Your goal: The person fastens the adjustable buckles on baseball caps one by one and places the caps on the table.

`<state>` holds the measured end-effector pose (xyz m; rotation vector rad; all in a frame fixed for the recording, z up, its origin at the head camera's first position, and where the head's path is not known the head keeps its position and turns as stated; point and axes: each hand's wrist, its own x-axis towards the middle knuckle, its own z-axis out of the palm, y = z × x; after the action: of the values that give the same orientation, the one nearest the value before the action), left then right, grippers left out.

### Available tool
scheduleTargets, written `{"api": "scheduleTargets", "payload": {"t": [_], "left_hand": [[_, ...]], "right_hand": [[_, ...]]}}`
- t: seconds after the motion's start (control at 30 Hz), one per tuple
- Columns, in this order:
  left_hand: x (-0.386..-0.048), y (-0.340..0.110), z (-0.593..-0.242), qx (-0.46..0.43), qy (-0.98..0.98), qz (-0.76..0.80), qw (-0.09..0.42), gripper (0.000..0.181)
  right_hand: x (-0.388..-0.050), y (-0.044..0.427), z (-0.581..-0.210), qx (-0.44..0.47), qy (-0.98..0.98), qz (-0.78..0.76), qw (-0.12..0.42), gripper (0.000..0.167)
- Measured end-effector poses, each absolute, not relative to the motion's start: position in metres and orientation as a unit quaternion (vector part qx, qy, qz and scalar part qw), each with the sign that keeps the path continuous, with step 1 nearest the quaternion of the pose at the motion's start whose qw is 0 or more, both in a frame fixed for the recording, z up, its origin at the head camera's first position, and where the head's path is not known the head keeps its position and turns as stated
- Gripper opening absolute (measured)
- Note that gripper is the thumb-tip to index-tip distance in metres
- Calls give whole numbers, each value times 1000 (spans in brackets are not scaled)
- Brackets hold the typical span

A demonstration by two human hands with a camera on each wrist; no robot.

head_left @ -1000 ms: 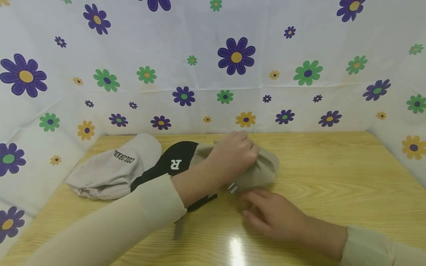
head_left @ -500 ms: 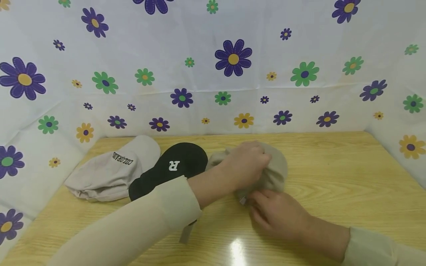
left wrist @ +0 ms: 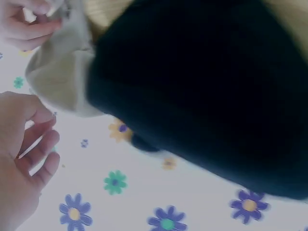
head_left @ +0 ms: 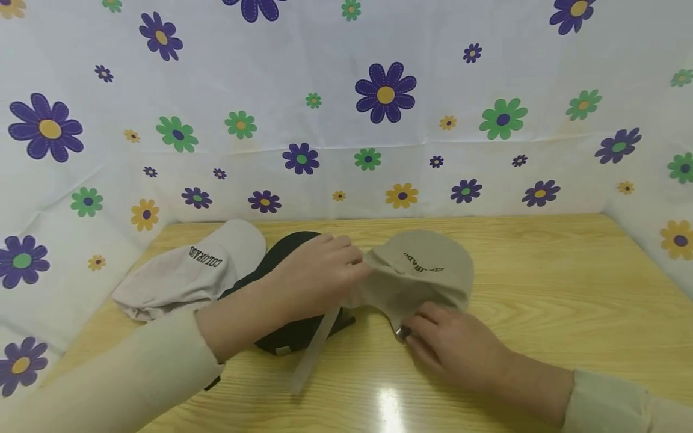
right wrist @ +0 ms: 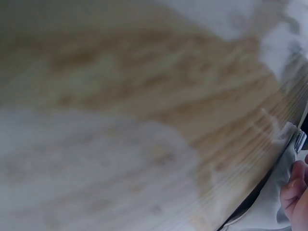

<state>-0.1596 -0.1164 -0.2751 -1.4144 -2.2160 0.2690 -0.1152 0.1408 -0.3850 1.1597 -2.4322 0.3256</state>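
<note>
A tan baseball cap [head_left: 428, 264] with dark lettering lies right of centre on the table, its crown towards the right. My right hand [head_left: 460, 346] pinches its near edge beside a metal buckle [head_left: 402, 332]; in the right wrist view the fingers [right wrist: 294, 187] are on the cloth by that clasp. My left hand [head_left: 308, 276] is above a black cap [head_left: 292, 337], near the tan cap's left part. In the left wrist view the left fingers [left wrist: 41, 154] are loosely bent with nothing between them. The left forearm and hand hide much of the black cap.
A pale pinkish cap [head_left: 173, 276] marked COLORADO lies at the left of the wooden table [head_left: 541, 288]. A translucent strip [head_left: 314, 355] hangs by the black cap; its attachment cannot be told. A flower-printed cloth [head_left: 325, 72] stands behind and at both sides.
My left hand has come off the tan cap and moved left over the black cap. The tan cap has shifted right and its lettering now shows. My right hand stays at its near edge.
</note>
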Motion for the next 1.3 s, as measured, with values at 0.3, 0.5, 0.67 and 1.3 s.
{"api": "scheduleTargets", "payload": {"t": [0.3, 0.5, 0.67, 1.3], "left_hand": [[-153, -153, -298, -613, -758, 127, 184, 7], [-143, -144, -309, -652, -717, 170, 180, 5], [-137, -136, -314, -655, -705, 225, 155, 11], [-134, -128, -301, -612, -736, 267, 114, 6]], "right_hand": [[-120, 140, -387, 440, -858, 105, 242, 18], [-123, 138, -393, 440, -859, 134, 224, 13], [-121, 135, -393, 420, -874, 177, 170, 12], [-121, 134, -385, 468, -862, 101, 164, 31]]}}
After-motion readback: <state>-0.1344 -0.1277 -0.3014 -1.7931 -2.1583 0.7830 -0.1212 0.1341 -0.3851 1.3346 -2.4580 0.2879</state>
